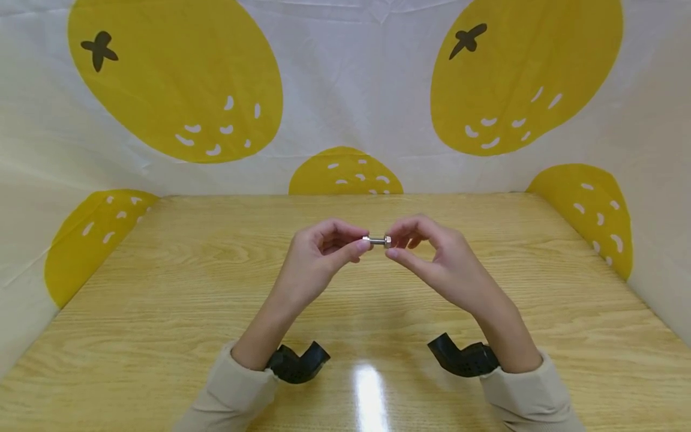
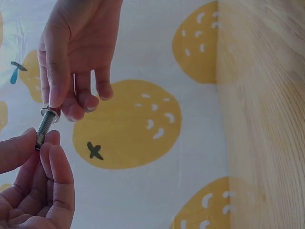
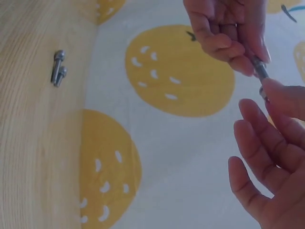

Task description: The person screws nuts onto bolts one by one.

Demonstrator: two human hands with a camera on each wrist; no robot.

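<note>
Above the table, a silver metal bolt (image 1: 377,241) lies roughly level between both hands. My left hand (image 1: 313,258) pinches its left end between thumb and index finger. At the other end, the thumb and fingertips of my right hand (image 1: 445,255) pinch a wider hexagonal piece. The left wrist view shows the bare thread of the bolt (image 2: 44,125) between the hands, with a round flange or washer by the right fingertips. Fingers cover part of each end, so I cannot tell which end is the head.
Two more metal bolts, a larger bolt (image 3: 57,64) and a smaller bolt (image 3: 61,76), lie side by side on the wooden table (image 1: 178,288). A white cloth (image 1: 356,90) printed with yellow fruit hangs behind and at both sides.
</note>
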